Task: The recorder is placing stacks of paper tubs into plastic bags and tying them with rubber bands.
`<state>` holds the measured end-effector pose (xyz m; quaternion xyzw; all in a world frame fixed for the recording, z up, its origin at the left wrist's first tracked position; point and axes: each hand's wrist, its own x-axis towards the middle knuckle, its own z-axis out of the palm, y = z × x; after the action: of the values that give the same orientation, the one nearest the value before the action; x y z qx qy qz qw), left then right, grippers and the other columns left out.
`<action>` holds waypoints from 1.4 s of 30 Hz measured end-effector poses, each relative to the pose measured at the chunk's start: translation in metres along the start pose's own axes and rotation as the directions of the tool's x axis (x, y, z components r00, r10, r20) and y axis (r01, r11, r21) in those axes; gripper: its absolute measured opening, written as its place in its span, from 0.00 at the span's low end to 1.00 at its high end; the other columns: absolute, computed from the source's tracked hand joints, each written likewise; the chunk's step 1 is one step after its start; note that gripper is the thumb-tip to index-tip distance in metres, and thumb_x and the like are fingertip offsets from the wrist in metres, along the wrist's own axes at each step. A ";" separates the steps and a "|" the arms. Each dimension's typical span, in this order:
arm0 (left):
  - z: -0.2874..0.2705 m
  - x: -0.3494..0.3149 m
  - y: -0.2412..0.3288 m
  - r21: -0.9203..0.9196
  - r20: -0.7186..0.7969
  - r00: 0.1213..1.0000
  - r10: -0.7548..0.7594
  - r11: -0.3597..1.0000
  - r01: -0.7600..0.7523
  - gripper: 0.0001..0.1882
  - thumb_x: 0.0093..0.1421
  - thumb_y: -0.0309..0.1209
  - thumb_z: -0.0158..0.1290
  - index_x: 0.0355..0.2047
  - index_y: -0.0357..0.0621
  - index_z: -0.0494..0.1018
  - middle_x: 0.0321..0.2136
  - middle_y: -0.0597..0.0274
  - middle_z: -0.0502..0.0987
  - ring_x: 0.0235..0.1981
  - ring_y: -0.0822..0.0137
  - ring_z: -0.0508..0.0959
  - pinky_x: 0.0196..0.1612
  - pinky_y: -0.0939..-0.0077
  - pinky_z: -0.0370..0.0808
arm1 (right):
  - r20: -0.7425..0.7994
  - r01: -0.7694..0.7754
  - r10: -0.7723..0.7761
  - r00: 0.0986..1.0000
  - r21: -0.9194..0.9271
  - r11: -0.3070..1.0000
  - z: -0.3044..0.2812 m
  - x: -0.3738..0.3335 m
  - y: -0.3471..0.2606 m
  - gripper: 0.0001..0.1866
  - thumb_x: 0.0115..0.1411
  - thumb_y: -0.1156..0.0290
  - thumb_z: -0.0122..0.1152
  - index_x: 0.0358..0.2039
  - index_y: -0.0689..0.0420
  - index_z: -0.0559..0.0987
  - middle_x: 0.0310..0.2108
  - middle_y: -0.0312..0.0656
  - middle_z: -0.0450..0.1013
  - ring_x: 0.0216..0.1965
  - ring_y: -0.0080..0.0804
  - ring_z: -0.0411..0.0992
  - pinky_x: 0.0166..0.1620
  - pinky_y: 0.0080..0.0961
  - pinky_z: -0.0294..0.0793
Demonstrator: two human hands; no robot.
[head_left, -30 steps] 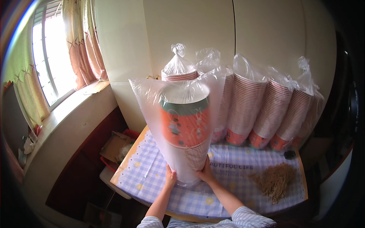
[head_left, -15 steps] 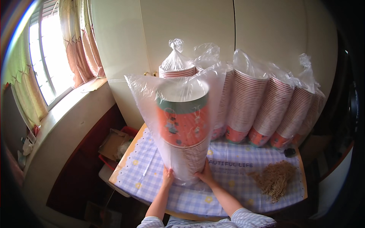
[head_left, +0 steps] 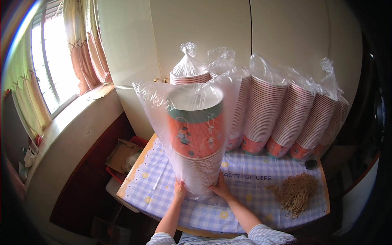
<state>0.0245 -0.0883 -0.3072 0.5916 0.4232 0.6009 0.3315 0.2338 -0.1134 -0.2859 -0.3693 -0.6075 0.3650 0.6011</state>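
Observation:
A stack of orange and green paper buckets (head_left: 196, 136) stands upright near the front of the table, mouths facing up. Around it is a clear plastic bag (head_left: 150, 104), loose and gaping wide at the top. My left hand (head_left: 180, 190) grips the lower left side of the bagged stack, fingers curved against the plastic. On the lower right side, my right hand (head_left: 221, 188) presses in the same way, so the stack sits between both palms. Some fingertips are hidden behind the bag.
Several more bagged bucket stacks (head_left: 265, 106) line the back of the table, some with knotted tops. A checked tablecloth (head_left: 163, 204) covers the table. At right lie a heap of brown twine (head_left: 297, 194) and a small black object (head_left: 311, 164). A red crate (head_left: 116, 173) holds cardboard at left.

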 end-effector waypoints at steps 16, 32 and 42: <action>-0.064 0.133 0.278 0.444 0.079 0.594 0.801 0.505 -0.740 0.31 0.59 0.51 0.36 0.50 0.35 0.59 0.51 0.47 0.60 0.55 0.49 0.58 0.56 0.60 0.54 | 0.134 0.678 -0.780 0.612 -0.596 0.430 -0.051 0.119 -0.254 0.26 0.48 0.67 0.54 0.49 0.61 0.64 0.53 0.52 0.57 0.55 0.47 0.55 0.57 0.39 0.49; 0.007 0.231 0.363 0.355 0.666 0.731 0.150 0.798 -0.488 0.20 0.53 0.41 0.44 0.40 0.40 0.71 0.44 0.53 0.70 0.45 0.58 0.69 0.47 0.72 0.65 | 0.585 0.467 -0.029 0.811 -0.616 0.635 -0.012 0.233 -0.336 0.30 0.53 0.49 0.47 0.48 0.60 0.67 0.50 0.47 0.63 0.52 0.41 0.60 0.54 0.28 0.58; 0.004 0.221 0.334 0.157 0.447 0.876 0.180 0.948 -0.275 0.22 0.51 0.37 0.42 0.41 0.34 0.70 0.52 0.48 0.62 0.50 0.58 0.65 0.51 0.75 0.61 | 0.482 0.475 -0.163 0.861 -0.644 0.600 -0.008 0.216 -0.326 0.20 0.52 0.60 0.46 0.41 0.60 0.74 0.45 0.48 0.68 0.49 0.39 0.65 0.52 0.26 0.60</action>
<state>0.0448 -0.0298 0.0892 0.7870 0.3301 0.4419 0.2765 0.2377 -0.0722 0.1031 -0.3877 -0.8620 0.0318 0.3250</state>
